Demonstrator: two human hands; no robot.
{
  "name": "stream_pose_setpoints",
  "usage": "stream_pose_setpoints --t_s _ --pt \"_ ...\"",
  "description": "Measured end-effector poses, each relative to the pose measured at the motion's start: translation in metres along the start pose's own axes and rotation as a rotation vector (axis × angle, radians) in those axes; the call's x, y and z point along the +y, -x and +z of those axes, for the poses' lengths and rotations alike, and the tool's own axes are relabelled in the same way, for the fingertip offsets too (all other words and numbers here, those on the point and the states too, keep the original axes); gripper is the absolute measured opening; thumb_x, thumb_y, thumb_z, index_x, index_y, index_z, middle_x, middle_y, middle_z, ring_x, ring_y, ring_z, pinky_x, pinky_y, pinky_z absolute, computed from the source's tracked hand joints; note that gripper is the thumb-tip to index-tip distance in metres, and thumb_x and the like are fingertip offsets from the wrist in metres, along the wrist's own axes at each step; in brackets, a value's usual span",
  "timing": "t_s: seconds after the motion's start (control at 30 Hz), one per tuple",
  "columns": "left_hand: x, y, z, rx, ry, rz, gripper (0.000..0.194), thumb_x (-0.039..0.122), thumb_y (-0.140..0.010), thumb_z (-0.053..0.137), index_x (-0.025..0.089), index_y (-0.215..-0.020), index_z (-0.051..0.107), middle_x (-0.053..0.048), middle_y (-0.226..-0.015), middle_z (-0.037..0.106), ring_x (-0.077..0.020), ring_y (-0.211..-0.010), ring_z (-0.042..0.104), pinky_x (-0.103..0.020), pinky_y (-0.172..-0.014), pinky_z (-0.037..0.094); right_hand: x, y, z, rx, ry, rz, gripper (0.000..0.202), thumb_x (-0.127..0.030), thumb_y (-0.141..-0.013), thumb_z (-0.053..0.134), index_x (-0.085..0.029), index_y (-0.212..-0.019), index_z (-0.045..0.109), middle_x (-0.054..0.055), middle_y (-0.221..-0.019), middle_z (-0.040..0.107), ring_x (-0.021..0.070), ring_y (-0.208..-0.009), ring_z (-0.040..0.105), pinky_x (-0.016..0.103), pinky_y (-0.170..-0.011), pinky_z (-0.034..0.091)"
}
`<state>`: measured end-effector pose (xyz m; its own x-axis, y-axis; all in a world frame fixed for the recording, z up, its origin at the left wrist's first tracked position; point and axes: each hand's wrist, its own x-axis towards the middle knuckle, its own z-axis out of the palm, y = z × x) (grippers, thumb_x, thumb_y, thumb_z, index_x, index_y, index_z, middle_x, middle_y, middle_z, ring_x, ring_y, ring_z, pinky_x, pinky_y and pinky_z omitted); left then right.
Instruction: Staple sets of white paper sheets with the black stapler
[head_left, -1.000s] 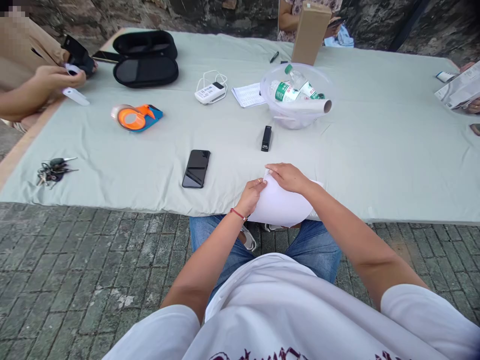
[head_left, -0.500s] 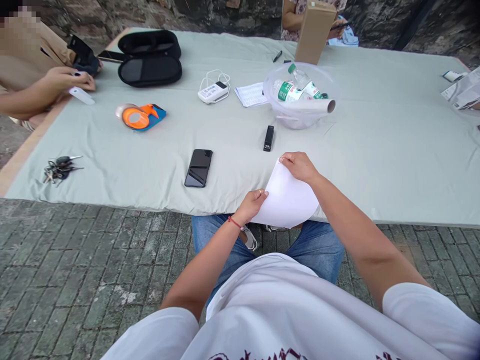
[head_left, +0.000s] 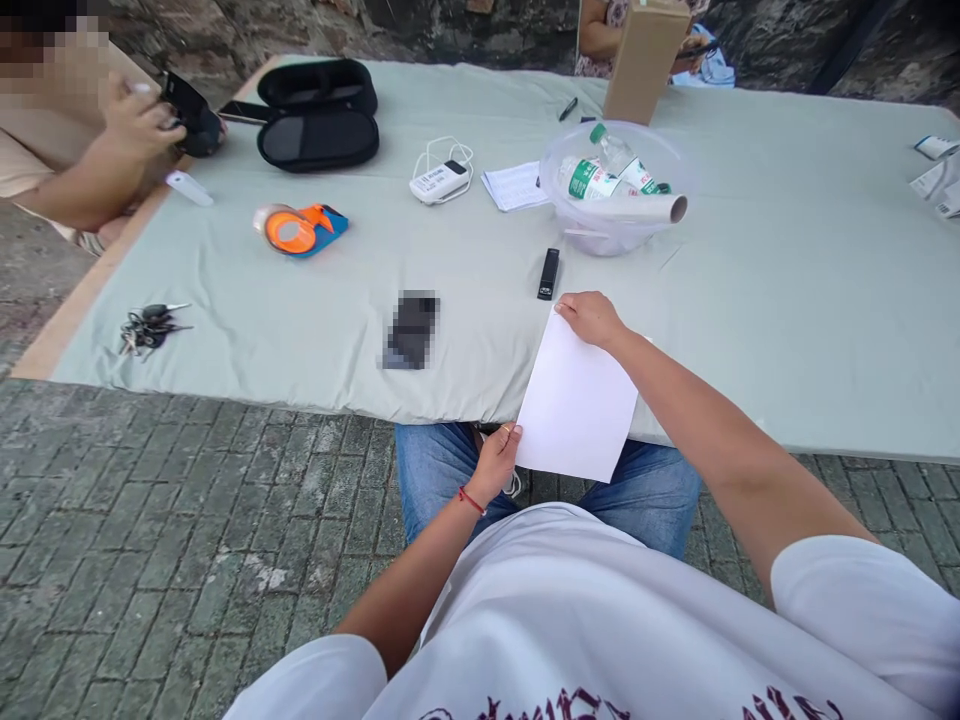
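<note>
A blank white sheet of paper (head_left: 577,405) lies partly over the table's front edge, its lower end hanging above my lap. My left hand (head_left: 498,460) pinches the sheet's left edge near the lower corner, thumb on top. At the upper left corner, my right hand (head_left: 592,318) is closed on the paper, with the forearm crossing its right side. Just beyond that corner is a small black stapler (head_left: 548,274). A dark phone (head_left: 411,330), blurred out, lies to the left of the sheet.
On the cloth-covered table (head_left: 465,260) stand a clear basin (head_left: 600,240) of bottles, a white power bank (head_left: 440,183), an orange-blue tape dispenser (head_left: 300,230), keys (head_left: 152,328), a black case (head_left: 319,140) and a cardboard box (head_left: 646,65). A person's hand (head_left: 142,125) is at the left.
My left hand has slid down along the sheet's edge toward me. The paper, curved before, now lies flatter. At the left, the other person's hand has risen and let go of a white object.
</note>
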<state>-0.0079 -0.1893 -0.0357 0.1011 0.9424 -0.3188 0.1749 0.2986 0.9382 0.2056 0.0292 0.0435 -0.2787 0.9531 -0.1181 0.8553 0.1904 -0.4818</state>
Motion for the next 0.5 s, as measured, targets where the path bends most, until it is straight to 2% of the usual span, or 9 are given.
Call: stream_pose_setpoints --t_s 0.1,0.17,0.27,0.37,0.43,0.5 --pt "0.001 0.003 0.004 0.052 0.036 0.052 0.051 0.063 -0.093 0.043 0.017 -0.108 0.059 -0.006 -0.095 0.063 -0.0178 -0.089 0.056 -0.03 -0.084 0.046 -0.008 -0.006 0.005 0.032 0.002 -0.026 0.029 -0.033 -0.096 0.039 -0.021 -0.086 0.064 0.006 -0.081 0.067 0.022 -0.076 0.056 0.032 -0.07 0.036" --pt "0.004 0.005 0.007 0.013 0.047 0.045 0.052 0.062 -0.094 0.042 0.017 -0.117 0.056 -0.005 -0.091 0.063 -0.0186 -0.086 0.059 -0.032 -0.082 0.048 -0.013 -0.009 0.006 0.039 -0.001 -0.028 0.029 -0.032 -0.096 0.039 -0.02 -0.084 0.063 0.005 -0.081 0.067 0.0219 -0.075 0.056 0.032 -0.07 0.036" --pt "0.006 0.006 0.01 -0.04 0.04 0.055 0.05 0.06 -0.095 0.04 0.017 -0.116 0.057 -0.004 -0.085 0.063 -0.0186 -0.081 0.06 -0.032 -0.078 0.05 -0.017 -0.011 0.006 0.045 0.007 -0.023 0.028 -0.031 -0.096 0.04 -0.021 -0.082 0.062 0.005 -0.08 0.067 0.0216 -0.074 0.056 0.032 -0.069 0.035" --pt "0.003 0.004 0.01 0.051 -0.014 0.12 0.045 0.055 -0.097 0.041 0.017 -0.116 0.056 -0.008 -0.096 0.067 -0.0192 -0.092 0.061 -0.032 -0.085 0.048 -0.014 -0.011 0.006 0.057 0.014 -0.014 0.027 -0.031 -0.096 0.041 -0.021 -0.081 0.062 0.005 -0.08 0.067 0.0216 -0.074 0.056 0.032 -0.068 0.035" --pt "0.0 0.003 0.007 0.091 -0.071 0.114 0.041 0.052 -0.097 0.041 0.017 -0.113 0.057 -0.007 -0.095 0.067 -0.0184 -0.088 0.062 -0.031 -0.081 0.047 -0.011 -0.011 0.007 0.06 0.015 -0.009 0.028 -0.032 -0.096 0.041 -0.021 -0.08 0.061 0.005 -0.079 0.067 0.0216 -0.073 0.055 0.032 -0.067 0.034" --pt "-0.003 0.001 0.004 0.077 -0.145 0.095 0.036 0.048 -0.098 0.041 0.017 -0.106 0.058 -0.006 -0.089 0.068 -0.0176 -0.078 0.061 -0.03 -0.074 0.046 -0.008 -0.01 0.008 0.058 0.015 -0.007 0.028 -0.033 -0.096 0.041 -0.021 -0.08 0.061 0.005 -0.078 0.066 0.0217 -0.073 0.055 0.032 -0.067 0.034"
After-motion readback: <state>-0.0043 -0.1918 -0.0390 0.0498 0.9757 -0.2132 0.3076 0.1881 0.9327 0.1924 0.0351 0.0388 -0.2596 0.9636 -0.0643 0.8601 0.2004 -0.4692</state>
